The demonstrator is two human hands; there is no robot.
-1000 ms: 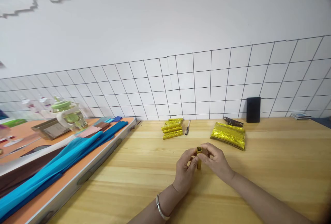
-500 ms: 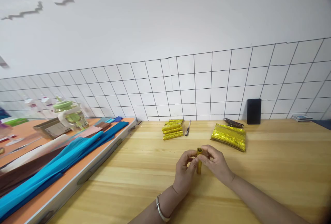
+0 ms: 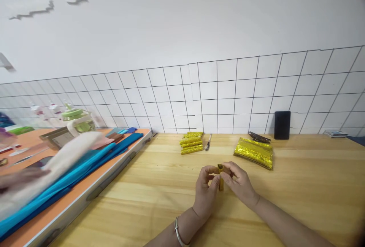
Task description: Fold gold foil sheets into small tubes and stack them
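In the head view, both hands hold a small gold tube (image 3: 221, 181) upright over the desk (image 3: 159, 205), near the middle of its near part. The left hand (image 3: 204, 190) has it between thumb and fingertips on one side; the right hand (image 3: 240, 183) pinches it from the other, so each grip is narrow and closed on the tube. Its open end faces up. Whether its lower end touches the desk, I cannot tell. A bangle (image 3: 177, 231) circles the left wrist.

Beyond the hands, gold rolls (image 3: 191, 147) lie heaped, with a pen (image 3: 208, 142) just beside them on the right. Farther right is a flat gold pack (image 3: 253, 153), a dark strip (image 3: 259, 137) just behind it. A black slab (image 3: 282, 125) leans upright against the tiled wall (image 3: 225, 106).

Along the left, an orange table (image 3: 71, 195) bears blue cloth (image 3: 57, 189), a box (image 3: 58, 138) and a green-lidded jug (image 3: 82, 126). There another person's hand (image 3: 25, 178), blurred, is at a pale cloth (image 3: 71, 152).
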